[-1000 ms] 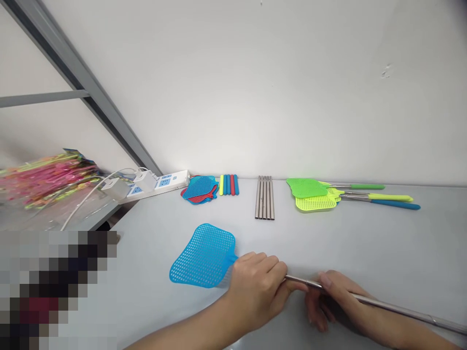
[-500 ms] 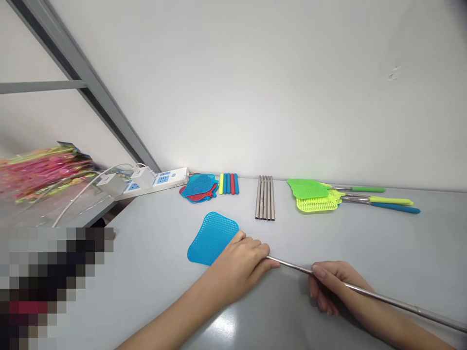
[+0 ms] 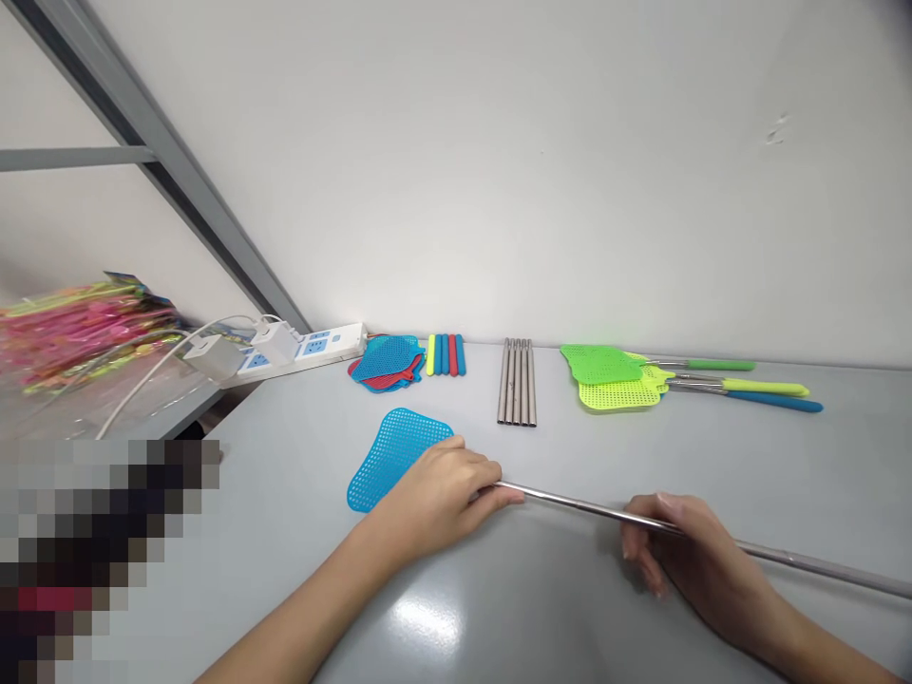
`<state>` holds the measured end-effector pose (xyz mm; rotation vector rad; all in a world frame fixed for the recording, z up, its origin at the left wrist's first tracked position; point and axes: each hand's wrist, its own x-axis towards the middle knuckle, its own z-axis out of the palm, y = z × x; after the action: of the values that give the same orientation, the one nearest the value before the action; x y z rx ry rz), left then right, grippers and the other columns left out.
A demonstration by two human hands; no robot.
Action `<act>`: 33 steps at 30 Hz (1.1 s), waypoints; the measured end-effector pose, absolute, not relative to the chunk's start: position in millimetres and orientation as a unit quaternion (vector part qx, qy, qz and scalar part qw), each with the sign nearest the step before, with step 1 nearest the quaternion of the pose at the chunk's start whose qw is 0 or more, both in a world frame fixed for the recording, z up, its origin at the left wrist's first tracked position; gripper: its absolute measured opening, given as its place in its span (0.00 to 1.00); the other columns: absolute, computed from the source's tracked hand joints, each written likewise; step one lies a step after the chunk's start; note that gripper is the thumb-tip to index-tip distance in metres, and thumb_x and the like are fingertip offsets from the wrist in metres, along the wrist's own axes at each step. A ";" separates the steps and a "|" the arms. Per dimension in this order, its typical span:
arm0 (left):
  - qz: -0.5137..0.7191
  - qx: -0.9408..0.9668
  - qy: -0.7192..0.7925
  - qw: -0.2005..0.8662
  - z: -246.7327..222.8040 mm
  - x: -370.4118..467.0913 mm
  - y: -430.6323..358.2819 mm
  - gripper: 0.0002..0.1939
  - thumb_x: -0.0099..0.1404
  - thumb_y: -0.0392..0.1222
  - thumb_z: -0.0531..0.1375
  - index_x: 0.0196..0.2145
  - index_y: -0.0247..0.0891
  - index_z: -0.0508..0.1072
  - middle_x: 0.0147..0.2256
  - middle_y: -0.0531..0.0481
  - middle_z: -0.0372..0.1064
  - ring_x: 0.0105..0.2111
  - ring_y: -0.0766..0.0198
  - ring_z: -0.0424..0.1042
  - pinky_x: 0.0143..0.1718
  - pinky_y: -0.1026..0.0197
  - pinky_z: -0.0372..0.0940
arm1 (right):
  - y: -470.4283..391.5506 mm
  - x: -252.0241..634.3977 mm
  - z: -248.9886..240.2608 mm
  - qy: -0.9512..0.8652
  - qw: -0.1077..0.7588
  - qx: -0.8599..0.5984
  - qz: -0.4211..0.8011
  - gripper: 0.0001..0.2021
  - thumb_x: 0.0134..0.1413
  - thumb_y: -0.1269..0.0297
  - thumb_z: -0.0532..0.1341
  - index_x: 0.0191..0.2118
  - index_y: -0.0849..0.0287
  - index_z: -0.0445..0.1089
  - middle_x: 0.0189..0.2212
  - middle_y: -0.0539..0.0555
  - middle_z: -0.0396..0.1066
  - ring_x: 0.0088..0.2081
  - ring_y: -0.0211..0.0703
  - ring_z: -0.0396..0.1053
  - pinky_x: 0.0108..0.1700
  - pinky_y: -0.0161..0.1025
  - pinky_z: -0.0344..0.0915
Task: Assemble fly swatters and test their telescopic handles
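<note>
- Blue swatter head [image 3: 390, 454] is laid flat on the grey table [image 3: 712, 456]; its neck is gripped by the closed left hand [image 3: 438, 494]
- Metal rod [image 3: 570, 505] is pinched by the right hand [image 3: 684, 556], fingers curled
- White wall [image 3: 499, 190] is seen behind; power strip [image 3: 306, 347] at the table's back-left corner

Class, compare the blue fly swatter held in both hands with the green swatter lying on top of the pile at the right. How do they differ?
Colour: the blue swatter has a blue mesh head; the green swatter a green one. Handle: the blue one's metal rod is bare and drawn out long; the green one's rod ends in a green grip. State: the left hand and right hand hold the blue one; the green one lies untouched atop others. Both have perforated plastic heads.
</note>
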<state>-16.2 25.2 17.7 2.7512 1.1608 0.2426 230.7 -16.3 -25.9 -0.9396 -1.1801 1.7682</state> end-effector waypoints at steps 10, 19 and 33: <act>0.060 0.918 0.382 0.089 9.0 -12.0 20.8 0.20 0.67 0.47 0.42 0.21 0.36 0.60 0.20 0.55 0.63 0.20 0.69 0.60 0.29 0.65 0.53 | -14.6 227.9 -26.5 -0.456 0.375 -0.399 0.702 0.23 0.56 0.54 0.46 0.21 0.64 0.67 0.12 0.50 0.59 0.17 0.35 0.57 0.22 0.34 0.53; 0.081 0.917 0.382 0.083 7.3 -9.3 19.2 0.20 0.66 0.46 0.43 0.20 0.36 0.60 0.18 0.56 0.62 0.19 0.70 0.60 0.26 0.65 0.52 | -16.4 229.1 -30.1 -0.470 0.370 -0.400 0.695 0.24 0.57 0.53 0.45 0.22 0.64 0.67 0.12 0.50 0.60 0.17 0.36 0.58 0.23 0.34 0.54; 0.054 0.920 0.384 0.059 4.2 -9.0 12.7 0.19 0.67 0.46 0.42 0.21 0.36 0.58 0.19 0.56 0.63 0.19 0.69 0.62 0.21 0.64 0.48 | -15.4 226.9 -29.7 -0.493 0.351 -0.414 0.680 0.27 0.56 0.49 0.44 0.21 0.64 0.67 0.11 0.50 0.60 0.16 0.35 0.59 0.22 0.34 0.55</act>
<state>-9.0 12.7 4.2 2.7853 1.1634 0.1635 226.9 -15.4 -29.7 -1.0710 -1.2769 1.7618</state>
